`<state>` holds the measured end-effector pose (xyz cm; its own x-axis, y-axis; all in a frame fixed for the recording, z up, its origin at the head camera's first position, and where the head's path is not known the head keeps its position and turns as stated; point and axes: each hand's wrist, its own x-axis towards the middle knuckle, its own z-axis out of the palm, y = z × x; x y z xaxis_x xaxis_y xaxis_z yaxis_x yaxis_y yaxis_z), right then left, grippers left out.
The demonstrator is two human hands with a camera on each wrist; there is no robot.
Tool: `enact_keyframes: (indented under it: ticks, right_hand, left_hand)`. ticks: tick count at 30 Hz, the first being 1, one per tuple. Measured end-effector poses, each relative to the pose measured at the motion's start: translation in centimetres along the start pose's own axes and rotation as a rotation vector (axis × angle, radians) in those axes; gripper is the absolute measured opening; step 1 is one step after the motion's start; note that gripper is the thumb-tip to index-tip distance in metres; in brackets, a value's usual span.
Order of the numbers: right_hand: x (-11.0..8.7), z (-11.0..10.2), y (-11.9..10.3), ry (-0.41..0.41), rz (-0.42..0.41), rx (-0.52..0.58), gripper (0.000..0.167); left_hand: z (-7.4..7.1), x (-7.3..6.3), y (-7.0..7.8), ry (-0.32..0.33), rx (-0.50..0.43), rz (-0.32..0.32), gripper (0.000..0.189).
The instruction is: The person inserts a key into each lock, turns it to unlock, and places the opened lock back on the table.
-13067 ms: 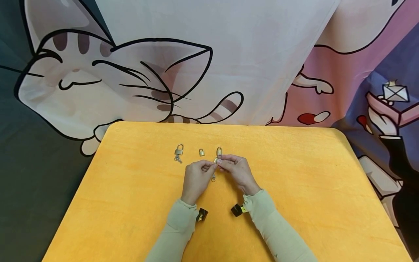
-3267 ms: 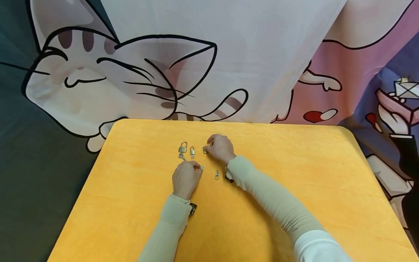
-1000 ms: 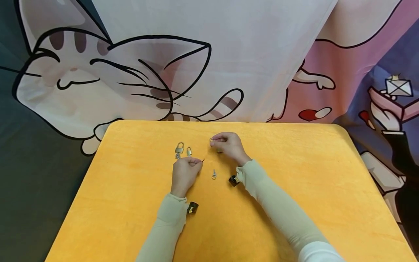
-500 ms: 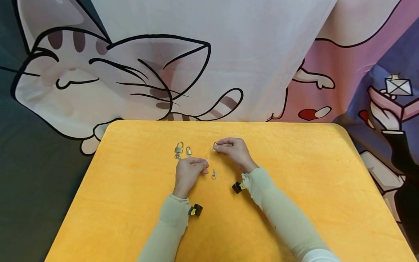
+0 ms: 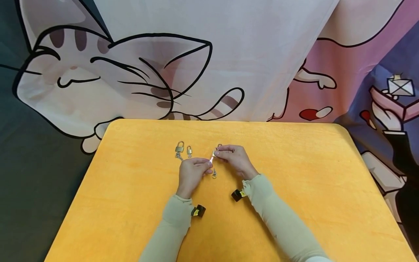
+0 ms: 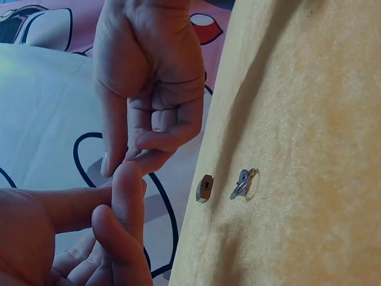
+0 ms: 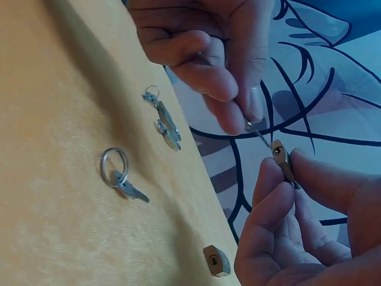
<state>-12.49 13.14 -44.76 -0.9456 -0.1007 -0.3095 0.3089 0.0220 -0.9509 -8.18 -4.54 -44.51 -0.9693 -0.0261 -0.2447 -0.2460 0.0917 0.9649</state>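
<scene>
The left hand (image 5: 194, 174) pinches a key (image 7: 259, 136) just beside the padlock (image 7: 281, 158) gripped by the right hand (image 5: 238, 160) above the table (image 5: 131, 203), apparently lining it up, so the next move calls for fine aim at the keyhole (image 7: 278, 151).

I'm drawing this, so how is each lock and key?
Held key: in left hand, at held padlock
Held padlock: in right hand, keyhole facing held key
Big padlock: lying with keys
Small padlock: lying beside big padlock
Fourth padlock: lying down
Ringed key: lying down
Locked or not: can't tell
</scene>
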Motion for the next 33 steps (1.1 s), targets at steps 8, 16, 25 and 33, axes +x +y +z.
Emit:
enact_keyframes:
  ticks: [8,16,25,33]
  right_hand:
    - [-0.08,0.06,0.58,0.001,-0.009,0.016,0.028]
    - [-0.21,0.18,0.73,-0.016,-0.016,0.042,0.029]
    - [-0.46,0.30,0.69,-0.047,-0.032,0.057,0.030]
    - [-0.58,0.31,0.78,-0.043,-0.034,0.070,0.029]
  left_hand:
    - [0.14,0.03,0.10,-0.018,-0.037,-0.002,0.015]
    - [0.28,0.14,-0.02,-0.006,-0.018,-0.002,0.014]
    - [0.34,0.07,0.09,-0.005,-0.006,0.012,0.013]
    - [0.32,-0.01,-0.17,-0.011,0.009,0.010,0.014]
